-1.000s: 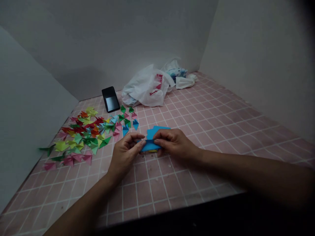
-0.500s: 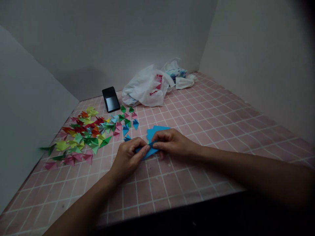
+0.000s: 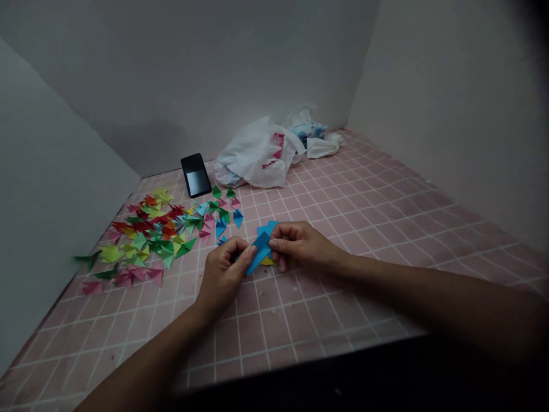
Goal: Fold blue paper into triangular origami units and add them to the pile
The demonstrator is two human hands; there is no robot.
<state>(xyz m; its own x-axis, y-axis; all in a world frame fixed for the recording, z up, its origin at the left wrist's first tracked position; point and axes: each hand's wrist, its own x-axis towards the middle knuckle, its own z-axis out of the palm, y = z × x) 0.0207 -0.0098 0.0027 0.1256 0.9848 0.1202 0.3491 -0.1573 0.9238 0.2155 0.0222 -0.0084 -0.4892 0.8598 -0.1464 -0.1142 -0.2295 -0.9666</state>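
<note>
A folded piece of blue origami paper (image 3: 258,253) is pinched between both hands, slanting up to the right. My left hand (image 3: 226,268) grips its left side with thumb and forefinger. On the right side, my right hand (image 3: 302,246) pinches it near the upper corner, fingers closed. More blue paper sheets (image 3: 266,228) lie on the table just behind the held piece, partly hidden by the hands. A bit of yellow paper (image 3: 267,261) shows below it. Close beyond my left hand are several small folded blue pieces (image 3: 220,228).
A spread of many-coloured folded paper pieces (image 3: 150,234) covers the table's left side. Behind it a black phone (image 3: 196,175) leans at a tilt. A white plastic bag (image 3: 259,154) and a blue-patterned pack (image 3: 309,131) stand by the back wall. The tablecloth (image 3: 386,229) is pink checked.
The held blue paper has been turned and now shows a long flat strip between the hands. Yellow paper has come into view beneath it. The camera view has shifted slightly.
</note>
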